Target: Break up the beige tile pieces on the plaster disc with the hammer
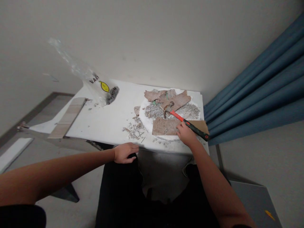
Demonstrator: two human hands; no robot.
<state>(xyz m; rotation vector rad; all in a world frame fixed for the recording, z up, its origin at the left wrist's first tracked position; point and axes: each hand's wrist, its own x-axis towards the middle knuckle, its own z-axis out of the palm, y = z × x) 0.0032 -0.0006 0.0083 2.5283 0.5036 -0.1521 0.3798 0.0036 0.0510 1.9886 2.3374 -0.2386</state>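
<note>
A claw hammer (177, 116) with a red and black handle lies slantwise over a round white piece (143, 118) bearing grey crumbly material (190, 110) and torn brown sheets (179, 100). My right hand (186, 133) has its fingers curled against the hammer's handle, near where red turns to black. Beneath that handle is a flat brown board (163, 127), also close to my fingers. My left hand (125, 152) rests palm down on my knee at the table's front edge, fingers stretched out and holding nothing. Nails and broken bits (137, 129) lie left of the round piece.
A clear plastic bag (95, 85) with a yellow lemon print stands on the white table (106, 122) at back left. A striped cardboard strip (70, 117) crosses the left end. Blue curtains (256, 85) hang on the right. A yellow object (270, 215) lies low at right.
</note>
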